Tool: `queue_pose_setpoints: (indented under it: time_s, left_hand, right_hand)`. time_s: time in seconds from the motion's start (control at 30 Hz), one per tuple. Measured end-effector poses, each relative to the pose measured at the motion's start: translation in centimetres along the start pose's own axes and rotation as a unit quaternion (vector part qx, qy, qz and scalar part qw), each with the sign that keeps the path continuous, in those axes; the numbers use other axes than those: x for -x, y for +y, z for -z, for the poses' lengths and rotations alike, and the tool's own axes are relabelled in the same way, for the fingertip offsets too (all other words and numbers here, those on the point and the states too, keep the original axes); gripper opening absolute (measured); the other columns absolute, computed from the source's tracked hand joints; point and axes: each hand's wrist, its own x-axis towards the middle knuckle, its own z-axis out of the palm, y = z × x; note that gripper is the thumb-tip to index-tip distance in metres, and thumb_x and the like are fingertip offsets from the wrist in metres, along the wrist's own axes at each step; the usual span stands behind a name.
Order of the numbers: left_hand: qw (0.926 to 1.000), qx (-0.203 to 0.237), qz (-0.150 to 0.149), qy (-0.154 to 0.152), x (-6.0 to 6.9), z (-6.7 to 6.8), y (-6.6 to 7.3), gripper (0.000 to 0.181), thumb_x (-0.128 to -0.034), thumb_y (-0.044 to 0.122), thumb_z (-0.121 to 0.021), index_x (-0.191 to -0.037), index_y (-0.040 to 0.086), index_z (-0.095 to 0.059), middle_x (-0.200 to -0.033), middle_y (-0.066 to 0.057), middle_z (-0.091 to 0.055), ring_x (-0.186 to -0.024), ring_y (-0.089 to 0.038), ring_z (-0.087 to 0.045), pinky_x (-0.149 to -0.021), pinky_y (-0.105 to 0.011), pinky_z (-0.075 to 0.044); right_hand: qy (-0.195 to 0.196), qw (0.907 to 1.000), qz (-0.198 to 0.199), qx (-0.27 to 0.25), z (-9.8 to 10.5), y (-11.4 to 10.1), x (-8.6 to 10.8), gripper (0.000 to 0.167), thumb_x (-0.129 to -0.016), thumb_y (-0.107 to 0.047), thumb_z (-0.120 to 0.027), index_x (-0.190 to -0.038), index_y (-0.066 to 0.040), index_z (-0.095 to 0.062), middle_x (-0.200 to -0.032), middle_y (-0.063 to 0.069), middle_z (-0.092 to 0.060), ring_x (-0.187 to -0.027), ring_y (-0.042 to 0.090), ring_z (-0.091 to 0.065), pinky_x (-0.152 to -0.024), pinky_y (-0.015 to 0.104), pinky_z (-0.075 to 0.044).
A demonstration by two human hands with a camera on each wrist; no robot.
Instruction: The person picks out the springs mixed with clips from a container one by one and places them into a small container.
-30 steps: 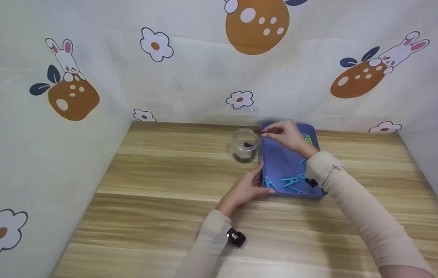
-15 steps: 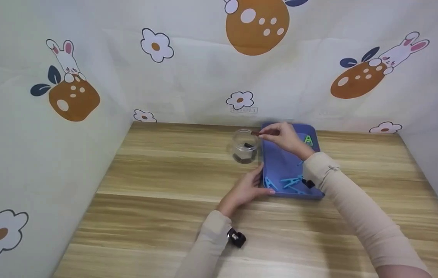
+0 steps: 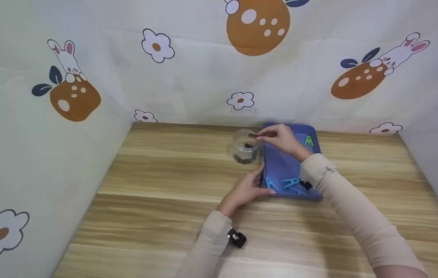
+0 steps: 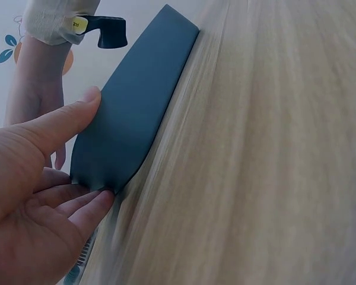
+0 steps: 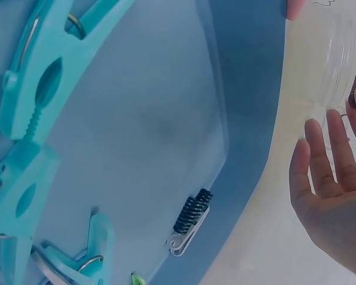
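Note:
A blue tray [image 3: 280, 162] stands on the table. My left hand [image 3: 244, 190] grips its near left corner, thumb on the near side and fingers along the left side. My right hand [image 3: 280, 141] pinches a thin, dark red ribbed hair clip [image 3: 253, 136] between thumb and fingertips. The clip's tip is over the rim of a clear round jar [image 3: 245, 139], which stands just left of the tray with several dark pieces inside. In the right wrist view, a dark ribbed clip [image 5: 193, 212] with a pale metal arm lies by the tray wall.
Several light-blue clothespins [image 3: 291, 182] lie at the tray's near end, and a green clothespin [image 3: 308, 141] near its far right corner. A patterned cloth wall [image 3: 191, 77] rises behind the table [image 3: 157, 170]. A black wrist camera [image 3: 237, 237] hangs from the left sleeve.
My right hand has moved slightly left with the dark red hair clip, bringing its tip over the jar's rim. My left hand keeps its grip on the tray.

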Motion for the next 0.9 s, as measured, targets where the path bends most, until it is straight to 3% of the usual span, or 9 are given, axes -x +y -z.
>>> queue_pose_setpoints:
  time_s: [0.13,0.37,0.63,0.9]
  left_hand:
    - [1.0,0.006,0.004,0.0,-0.03,-0.04,-0.05,0.099,-0.0909,0.011,-0.084,-0.166,-0.001,-0.02,-0.172,-0.021,-0.021,-0.153,-0.037,-0.039,-0.123,-0.037,-0.041]
    - [1.0,0.003,0.004,0.001,-0.01,-0.01,-0.07,0.1,-0.0907,0.011,-0.085,-0.166,0.0,-0.02,-0.173,-0.021,-0.021,-0.153,-0.037,-0.039,-0.124,-0.037,-0.04]
    - [1.0,0.003,0.004,-0.001,0.14,0.07,0.18,0.099,-0.0914,0.011,-0.084,-0.166,0.0,-0.02,-0.172,-0.021,-0.022,-0.153,-0.037,-0.039,-0.125,-0.037,-0.039]
    - [0.9999,-0.007,0.012,0.003,0.06,0.02,0.16,0.098,-0.0914,0.013,-0.084,-0.166,0.001,-0.022,-0.172,-0.021,-0.024,-0.152,-0.036,-0.04,-0.125,-0.037,-0.038]
  right_hand:
    - [0.007,1.0,0.002,0.003,-0.26,0.16,0.02,0.019,-0.096,-0.011,-0.079,-0.109,0.002,-0.081,-0.103,0.018,-0.08,-0.086,0.019,-0.074,-0.072,0.013,-0.055]
    - [0.004,1.0,0.0,0.001,-0.5,0.43,-0.06,0.02,-0.096,-0.012,-0.079,-0.11,0.002,-0.08,-0.105,0.019,-0.079,-0.092,0.03,-0.075,-0.075,0.014,-0.055]
    - [0.002,1.0,-0.004,0.004,-0.51,0.52,0.09,0.022,-0.098,-0.014,-0.077,-0.113,0.002,-0.079,-0.109,0.02,-0.079,-0.096,0.033,-0.075,-0.079,0.019,-0.057]
    - [-0.004,0.9999,-0.014,-0.004,-0.58,0.45,0.33,0.023,-0.099,-0.013,-0.075,-0.116,0.002,-0.078,-0.113,0.021,-0.078,-0.099,0.034,-0.074,-0.076,0.014,-0.053]
